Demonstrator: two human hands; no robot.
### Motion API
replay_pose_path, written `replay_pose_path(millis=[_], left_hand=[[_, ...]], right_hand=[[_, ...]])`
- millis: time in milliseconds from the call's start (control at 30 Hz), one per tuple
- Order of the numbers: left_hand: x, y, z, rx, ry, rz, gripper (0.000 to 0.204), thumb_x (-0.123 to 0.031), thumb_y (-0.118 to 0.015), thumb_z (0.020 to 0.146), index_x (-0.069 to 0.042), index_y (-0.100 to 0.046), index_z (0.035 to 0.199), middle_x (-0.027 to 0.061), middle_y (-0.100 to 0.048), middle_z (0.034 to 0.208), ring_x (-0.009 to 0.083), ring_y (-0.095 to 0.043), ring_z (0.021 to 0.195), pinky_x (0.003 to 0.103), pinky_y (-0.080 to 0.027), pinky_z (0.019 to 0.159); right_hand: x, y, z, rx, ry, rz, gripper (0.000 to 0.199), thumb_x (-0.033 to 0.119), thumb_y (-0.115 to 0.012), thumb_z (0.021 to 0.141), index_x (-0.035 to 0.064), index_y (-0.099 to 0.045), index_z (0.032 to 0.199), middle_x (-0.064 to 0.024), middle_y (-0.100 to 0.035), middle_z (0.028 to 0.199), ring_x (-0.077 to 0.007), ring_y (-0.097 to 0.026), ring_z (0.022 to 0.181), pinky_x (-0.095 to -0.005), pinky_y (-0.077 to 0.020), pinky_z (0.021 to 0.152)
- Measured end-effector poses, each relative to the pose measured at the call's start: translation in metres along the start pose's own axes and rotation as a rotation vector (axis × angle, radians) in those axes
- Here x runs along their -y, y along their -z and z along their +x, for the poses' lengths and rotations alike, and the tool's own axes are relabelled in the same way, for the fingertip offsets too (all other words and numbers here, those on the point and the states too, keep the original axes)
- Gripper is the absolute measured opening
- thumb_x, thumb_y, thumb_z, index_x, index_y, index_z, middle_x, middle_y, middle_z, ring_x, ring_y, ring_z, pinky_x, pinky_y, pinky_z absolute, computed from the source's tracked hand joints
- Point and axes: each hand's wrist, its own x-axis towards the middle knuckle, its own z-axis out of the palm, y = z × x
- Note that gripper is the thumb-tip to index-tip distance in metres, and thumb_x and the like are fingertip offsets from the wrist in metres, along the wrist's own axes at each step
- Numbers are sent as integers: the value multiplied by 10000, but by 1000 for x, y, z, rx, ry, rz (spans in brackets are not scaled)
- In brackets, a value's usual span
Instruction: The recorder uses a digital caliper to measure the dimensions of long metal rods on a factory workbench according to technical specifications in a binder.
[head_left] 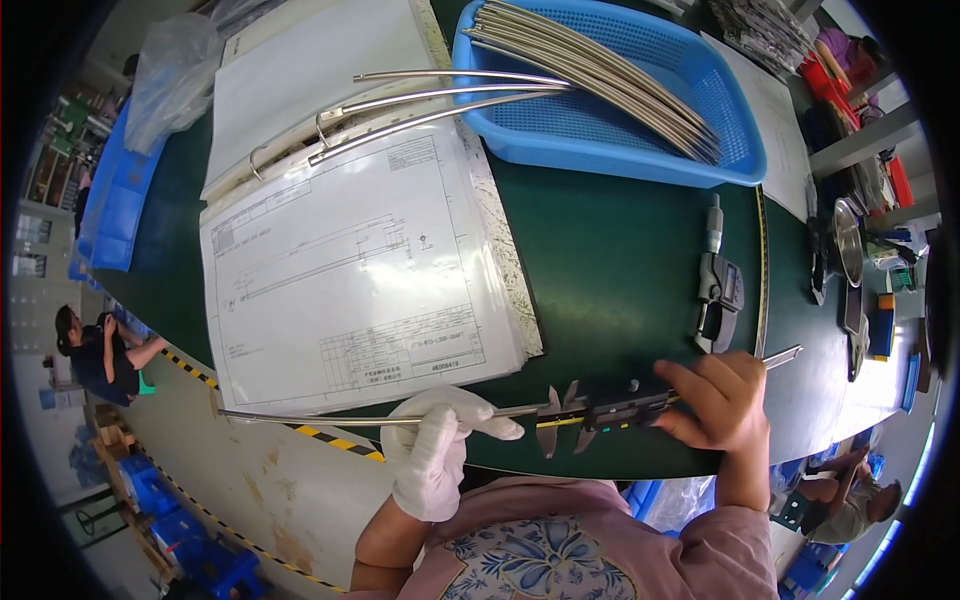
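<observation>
Head view: gloved left hand (437, 450) grips a thin steel rod (330, 418), bare right hand (718, 400) clasps a digital caliper (610, 410).

Bright, even overhead light; soft glare on the plastic sheet cover (350, 270) and steel rods (600, 70); faint shadows; sharp centre; strong fisheye bending and dark vignette at the rim.

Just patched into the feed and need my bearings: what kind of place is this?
Most likely a factory inspection bench. The gloved left hand holds a thin metal rod in a digital caliper gripped by the right hand. An open binder of technical drawings and a blue basket of similar rods sit behind.
</observation>
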Motion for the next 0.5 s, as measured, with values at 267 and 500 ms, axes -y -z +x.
replay_pose_path(millis=[267,500], left_hand=[[3,4,0,32,-11,-20,285,-104,-375,949,101,-563,888,204,-617,815,295,-652,729,409,-548,710],[5,5,-1,47,-19,-19,307,-133,-374,956,101,-561,887,204,-611,822,302,-653,736,419,-553,704]], right_hand=[[1,-1,2,-31,0,1,370,371,-709,665,39,-634,813,-5,-458,556,-161,-495,430,-291,-354,387],[2,-1,2,-34,-16,-7,362,370,-715,658,43,-626,786,-2,-442,546,-160,-495,425,-288,-355,382]])
